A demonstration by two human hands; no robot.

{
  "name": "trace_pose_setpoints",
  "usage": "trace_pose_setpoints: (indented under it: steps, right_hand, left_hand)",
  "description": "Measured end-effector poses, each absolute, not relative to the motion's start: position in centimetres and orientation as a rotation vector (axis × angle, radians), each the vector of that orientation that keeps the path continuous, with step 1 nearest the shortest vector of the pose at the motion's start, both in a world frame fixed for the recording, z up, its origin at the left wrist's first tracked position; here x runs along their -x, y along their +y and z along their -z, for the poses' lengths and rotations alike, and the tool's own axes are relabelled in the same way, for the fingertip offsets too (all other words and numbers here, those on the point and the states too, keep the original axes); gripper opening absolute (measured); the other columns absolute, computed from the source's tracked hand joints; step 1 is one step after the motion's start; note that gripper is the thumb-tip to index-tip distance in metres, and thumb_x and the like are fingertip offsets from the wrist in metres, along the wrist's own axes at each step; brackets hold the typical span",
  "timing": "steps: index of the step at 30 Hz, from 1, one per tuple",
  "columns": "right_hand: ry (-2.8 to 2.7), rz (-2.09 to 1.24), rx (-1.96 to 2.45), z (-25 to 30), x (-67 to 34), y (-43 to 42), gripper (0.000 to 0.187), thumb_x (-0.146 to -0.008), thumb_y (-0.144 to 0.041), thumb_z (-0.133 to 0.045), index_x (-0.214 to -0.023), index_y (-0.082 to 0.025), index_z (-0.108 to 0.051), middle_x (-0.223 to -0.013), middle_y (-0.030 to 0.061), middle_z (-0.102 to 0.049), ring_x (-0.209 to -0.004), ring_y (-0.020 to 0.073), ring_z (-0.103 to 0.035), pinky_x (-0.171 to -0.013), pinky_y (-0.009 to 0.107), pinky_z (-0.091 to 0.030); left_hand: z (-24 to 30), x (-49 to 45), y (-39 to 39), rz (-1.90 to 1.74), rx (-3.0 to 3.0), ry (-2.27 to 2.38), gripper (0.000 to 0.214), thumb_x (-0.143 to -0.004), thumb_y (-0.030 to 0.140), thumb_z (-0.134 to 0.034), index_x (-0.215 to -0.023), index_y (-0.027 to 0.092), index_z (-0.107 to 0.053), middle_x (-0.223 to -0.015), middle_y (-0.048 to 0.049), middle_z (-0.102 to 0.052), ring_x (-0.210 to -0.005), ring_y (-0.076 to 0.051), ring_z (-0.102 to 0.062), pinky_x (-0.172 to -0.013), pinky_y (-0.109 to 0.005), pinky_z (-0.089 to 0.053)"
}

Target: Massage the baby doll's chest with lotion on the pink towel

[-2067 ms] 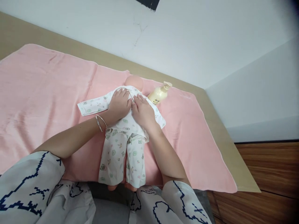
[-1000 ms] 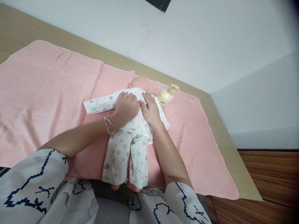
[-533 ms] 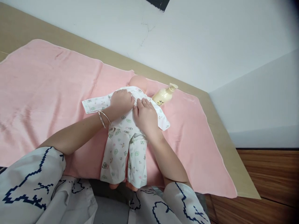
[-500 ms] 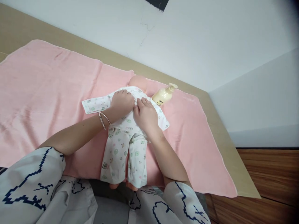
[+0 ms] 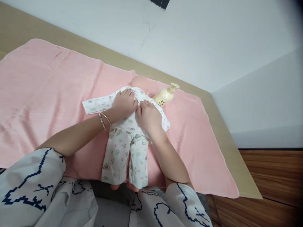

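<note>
A baby doll [image 5: 139, 81] lies on its back with its feet toward me, dressed in a white long-sleeved shirt [image 5: 98, 104] and matching printed pants [image 5: 117, 157]. On the chest, my left hand [image 5: 125, 102] has its fingers closed on the front of the shirt near the neck. Right beside it, my right hand [image 5: 149, 116] grips the other side of the shirt front, thumb and fingers bent together. Both sets of fingertips almost meet, and the bit of cloth between them is largely hidden. The sleeves lie spread out to either side.
A pink blanket [image 5: 59, 104] lies under the doll on a tan tabletop [image 5: 222, 135]. By the doll's shoulder, right of my hand, a pale yellow pump bottle [image 5: 164, 95] leans at a tilt. A white wall [image 5: 189, 44] rises behind the table.
My hands have shifted very slightly at the shirt front, the left fingers spreading a little over the cloth. The doll and bottle stay in place; the view has moved a touch.
</note>
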State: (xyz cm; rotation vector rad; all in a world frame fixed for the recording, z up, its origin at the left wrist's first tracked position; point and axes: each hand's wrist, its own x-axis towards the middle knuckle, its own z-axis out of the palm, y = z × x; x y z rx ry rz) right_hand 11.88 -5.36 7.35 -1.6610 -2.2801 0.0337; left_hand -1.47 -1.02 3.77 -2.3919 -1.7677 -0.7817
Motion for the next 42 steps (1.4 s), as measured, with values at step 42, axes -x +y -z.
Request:
trace_pose_setpoints:
  steps: [42]
  right_hand:
    - [-2.246, -0.364, 1.447, -5.8, -14.8, -0.9, 0.055, -0.099, -0.038, -0.042, -0.144, -0.008, -0.049, -0.154, 0.0195, -0.049, -0.148, 0.0309, -0.041, -0.125, 0.050, -0.032]
  left_hand:
    - [-4.2, 0.1, -3.5, 0.697, 2.369, -1.741, 0.034, -0.097, 0.017, -0.035, -0.107, 0.008, -0.066, -0.110, -0.0204, -0.069, -0.111, -0.034, -0.061, -0.106, -0.052, -0.042]
